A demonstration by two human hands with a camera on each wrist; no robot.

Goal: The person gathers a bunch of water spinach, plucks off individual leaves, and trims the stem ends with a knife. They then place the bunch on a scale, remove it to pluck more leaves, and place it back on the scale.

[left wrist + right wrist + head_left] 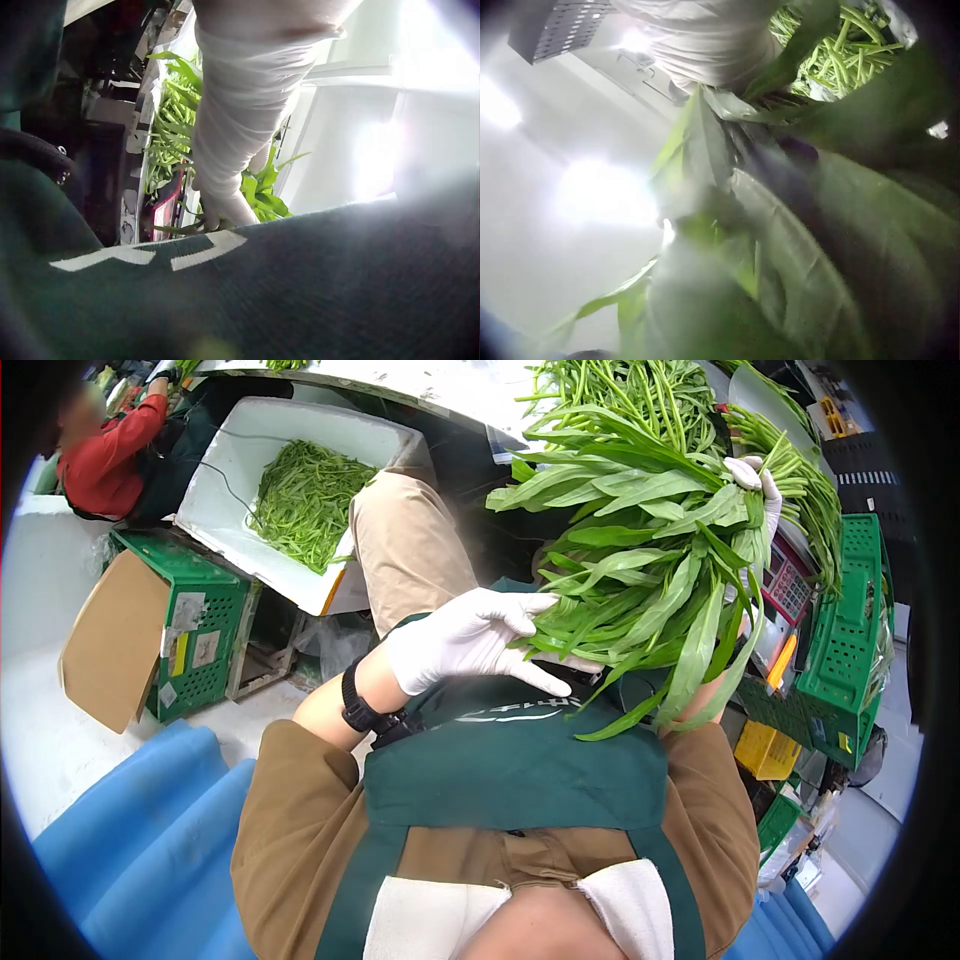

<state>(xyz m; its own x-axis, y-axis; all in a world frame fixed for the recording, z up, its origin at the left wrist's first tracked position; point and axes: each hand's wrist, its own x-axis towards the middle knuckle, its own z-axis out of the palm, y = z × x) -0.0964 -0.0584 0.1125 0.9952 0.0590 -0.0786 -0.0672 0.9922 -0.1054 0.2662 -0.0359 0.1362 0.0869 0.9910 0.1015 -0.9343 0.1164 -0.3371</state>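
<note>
Two white-gloved hands here, working on one big bunch of leafy greens [650,560] held up in front of the green apron [510,760]. The right hand [768,495] is wrapped round the bunch, leaves hanging down toward the person's chest; the left hand [465,645] is spread pretty wide, fingers straight, thumb apart, right at the leaf tips. Other stuff I can count: one black watch [360,705] on the left wrist, one white foam box [222,475] with loose greens [310,500] inside, one yellow crate [768,750], one green crate [205,635] over on the left and at least one more green crate [858,550] on the right, plus one other person [112,460] in red at the upper left. The table [440,385] is white, with a pile of stems [640,405] on it, and there's a pale floor [60,760] and a wavy blue sheet [140,840] by the left elbow. A keypad [790,588] sits partly behind the bunch. Can't count individual stalks, they overlap too much, and some right-hand fingers are hidden by leaves. Left wrist view is half blocked by dark cloth; right wrist view is mostly blurry leaves and glare.
</note>
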